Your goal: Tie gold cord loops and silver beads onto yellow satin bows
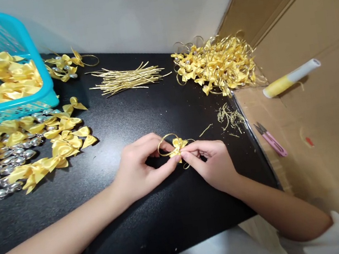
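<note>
Left hand [136, 169], right hand [213, 165] apparently pinching bow [178, 144]

Bare black tabletop [142, 109] lies open ahead of the hands, hemmed by loose yellow bows [59, 145] and a teal basket [22, 50] on the left, gold strips [125, 79] behind, a finished pile [217, 64] and cardboard wall [318, 115] on the right.

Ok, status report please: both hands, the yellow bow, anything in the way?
Left hand, right hand: both pinch yellow bow with gold loop. Bow over black table. Loose bows left, gold trimmings right, clear of hands.
</note>
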A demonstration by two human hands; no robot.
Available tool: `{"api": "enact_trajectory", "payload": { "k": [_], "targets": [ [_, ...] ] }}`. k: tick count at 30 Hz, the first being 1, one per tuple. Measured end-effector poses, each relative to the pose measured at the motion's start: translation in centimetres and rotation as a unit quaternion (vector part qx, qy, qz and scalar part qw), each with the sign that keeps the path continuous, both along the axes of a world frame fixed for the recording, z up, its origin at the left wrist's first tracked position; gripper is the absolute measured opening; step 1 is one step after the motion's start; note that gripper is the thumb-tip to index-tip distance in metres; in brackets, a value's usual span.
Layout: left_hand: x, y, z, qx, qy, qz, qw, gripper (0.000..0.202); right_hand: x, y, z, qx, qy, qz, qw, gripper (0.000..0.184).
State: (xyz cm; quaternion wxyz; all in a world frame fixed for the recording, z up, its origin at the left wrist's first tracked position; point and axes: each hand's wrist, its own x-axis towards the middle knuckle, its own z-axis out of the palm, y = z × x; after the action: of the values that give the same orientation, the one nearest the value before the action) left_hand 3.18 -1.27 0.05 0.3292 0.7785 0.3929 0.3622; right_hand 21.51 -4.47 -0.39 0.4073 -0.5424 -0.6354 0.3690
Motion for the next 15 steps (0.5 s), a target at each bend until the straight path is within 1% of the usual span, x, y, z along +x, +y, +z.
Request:
{"api": "enact_trajectory", "payload": {
  "k": [7, 15],
  "targets": [
    [0.03, 0.09, -0.33, -0.018, 0.026, 0.014, 0.999, 0.013, -0.21, 0.00, -0.02, 0.053, -0.037, 0.001, 0.998, 0.012],
    [0.14, -0.09, -0.21, -0.024, 0.000, 0.018, 1.000, 0.013, -0.27, -0.02, 0.03, 0.076, -0.058, 0.004, 0.995, 0.011]
  ]
}}
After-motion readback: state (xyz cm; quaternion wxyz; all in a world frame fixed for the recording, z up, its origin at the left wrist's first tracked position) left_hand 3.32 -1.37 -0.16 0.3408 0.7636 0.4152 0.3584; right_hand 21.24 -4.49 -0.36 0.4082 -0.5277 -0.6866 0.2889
